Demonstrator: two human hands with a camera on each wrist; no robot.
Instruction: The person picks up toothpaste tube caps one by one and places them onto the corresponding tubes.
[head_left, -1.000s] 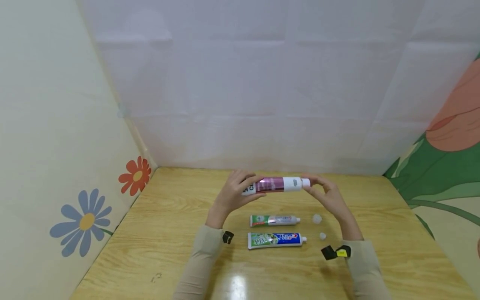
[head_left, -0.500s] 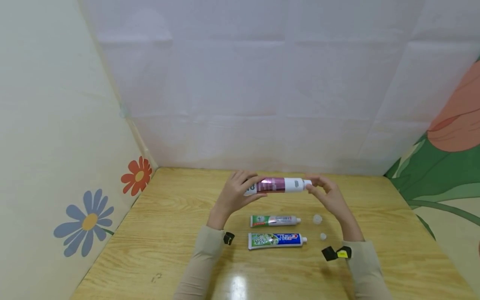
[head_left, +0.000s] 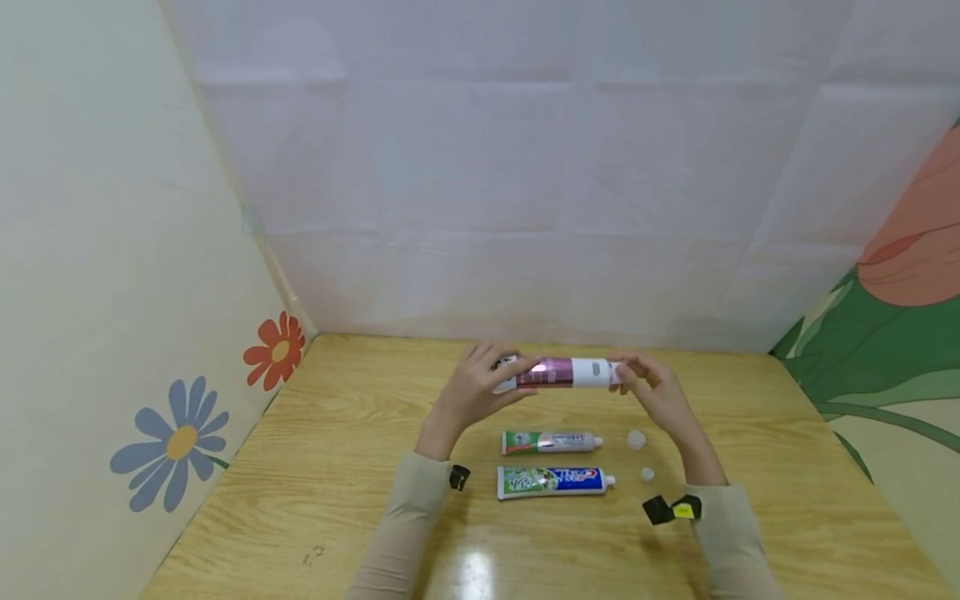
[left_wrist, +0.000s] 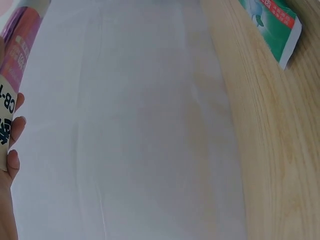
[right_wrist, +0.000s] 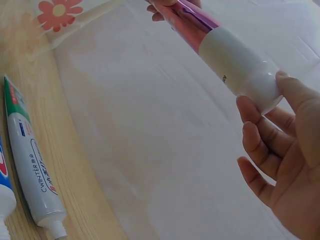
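A purple and white toothpaste tube (head_left: 555, 372) is held level above the back of the table. My left hand (head_left: 474, 385) grips its flat end, thumb in front and fingers behind. At the other end, thumb and forefinger of my right hand (head_left: 654, 389) pinch the white cap end (right_wrist: 270, 92), which they partly hide. Below lie a green and white toothpaste tube (head_left: 551, 442) and a green and blue toothpaste tube (head_left: 555, 481), both with bare nozzles pointing right. Beside those nozzles sit a larger white cap (head_left: 636, 439) and a smaller white cap (head_left: 647, 474).
The wooden table (head_left: 337, 467) meets a white sheet backdrop (head_left: 465, 208) close behind my hands. A wall panel with painted flowers (head_left: 180, 442) stands at the left, another with green leaves (head_left: 847, 350) at the right. Black straps with small devices (head_left: 670, 509) sit at my wrists.
The held tube has shifted slightly right and down, deeper into my right hand, whose fingers now cover most of the cap. The tubes and caps on the table have stayed put.
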